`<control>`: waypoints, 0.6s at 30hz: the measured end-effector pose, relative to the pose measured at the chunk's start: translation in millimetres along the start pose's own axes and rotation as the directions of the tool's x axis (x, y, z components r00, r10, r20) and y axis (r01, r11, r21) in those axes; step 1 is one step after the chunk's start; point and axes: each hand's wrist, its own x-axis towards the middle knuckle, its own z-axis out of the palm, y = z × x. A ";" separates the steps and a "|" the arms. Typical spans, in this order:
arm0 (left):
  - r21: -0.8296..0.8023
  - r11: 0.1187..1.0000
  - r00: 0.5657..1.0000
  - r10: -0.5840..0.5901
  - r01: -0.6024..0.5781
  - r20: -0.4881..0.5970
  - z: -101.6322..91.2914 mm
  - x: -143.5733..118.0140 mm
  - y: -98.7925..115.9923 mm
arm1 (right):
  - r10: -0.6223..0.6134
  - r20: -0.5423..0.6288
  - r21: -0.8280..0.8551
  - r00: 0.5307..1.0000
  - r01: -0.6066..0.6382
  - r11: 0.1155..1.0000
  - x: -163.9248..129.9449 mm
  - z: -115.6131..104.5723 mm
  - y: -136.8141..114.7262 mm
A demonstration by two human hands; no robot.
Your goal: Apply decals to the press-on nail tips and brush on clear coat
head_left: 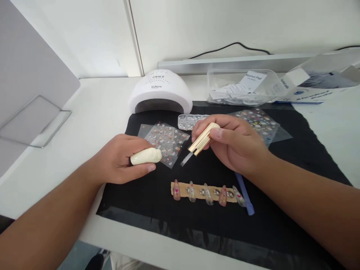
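Observation:
My left hand is closed round a cream nail polish bottle, tipped on its side with its clear neck facing right. Between the thumb and fingers of my right hand is a ribbed cream-and-gold brush cap. Its flat brush points down and left, apart from the bottle. Below the hands, several decorated press-on nails lie across a tan strip with round metal studs. A blue stick rests at the strip's right end, partly hidden by my right wrist.
Behind my hands stands a white nail lamp. Sticker sheets and a clear rhinestone box lie on the black mat. At the back right are a plastic tub of alcohol pads and an open carton.

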 end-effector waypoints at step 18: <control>0.006 1.000 1.000 -0.025 0.025 0.008 0.4 -1.9 0.4 | 0.131 0.227 -0.200 0.965 -0.085 0.976 -5.1 2.8 0.2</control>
